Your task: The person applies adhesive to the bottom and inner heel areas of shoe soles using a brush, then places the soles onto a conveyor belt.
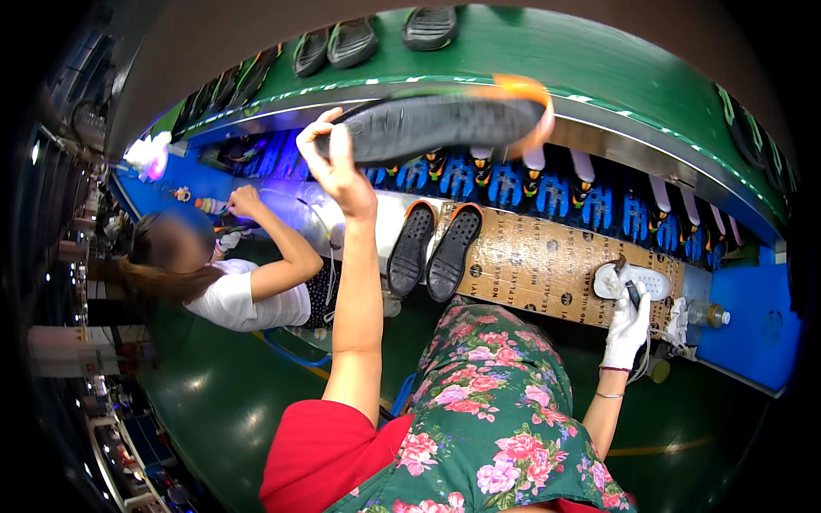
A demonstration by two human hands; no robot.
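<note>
A: How many soles?

B: 1 black sole gripped in the bare left hand (over the conveyor); 2 soles on the cardboard

A: Right?

B: Gloved right hand closed around 1 brush

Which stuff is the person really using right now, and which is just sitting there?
Using:
left hand holding black shoe sole
gloved right hand holding brush over white dish

Just sitting:
two soles on cardboard
plastic bottle
</note>
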